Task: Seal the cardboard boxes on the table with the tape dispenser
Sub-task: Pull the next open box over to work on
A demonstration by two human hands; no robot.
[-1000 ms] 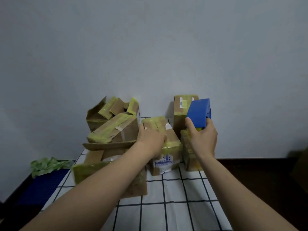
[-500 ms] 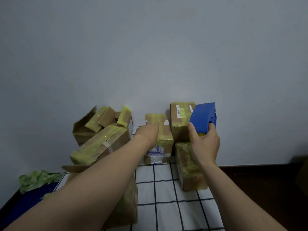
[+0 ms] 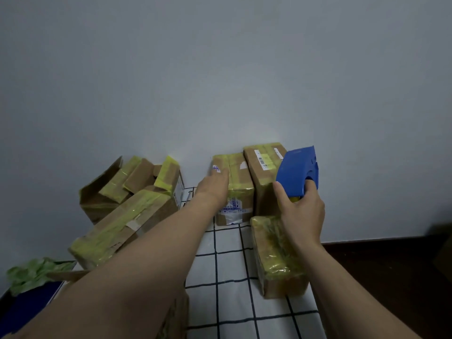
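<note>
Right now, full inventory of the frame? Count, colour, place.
open box: 1, brown with yellow-green tape, back left by the wall
tilted box: 1, brown with yellow-green tape, left, in front of the open box
centre box: 1, brown with yellow-green tape, against the wall
tall box: 1, brown, right of the centre box
front box: 1, brown wrapped in yellow tape, front right
near box: 1, brown, mostly hidden under the left arm
tape dispenser: 1, blue, held above the front box
tablecloth: 1, white with black grid, on the table
crumpled heap: 1, green, far left
left hand: flat on the centre box
right hand: grips the tape dispenser
</note>
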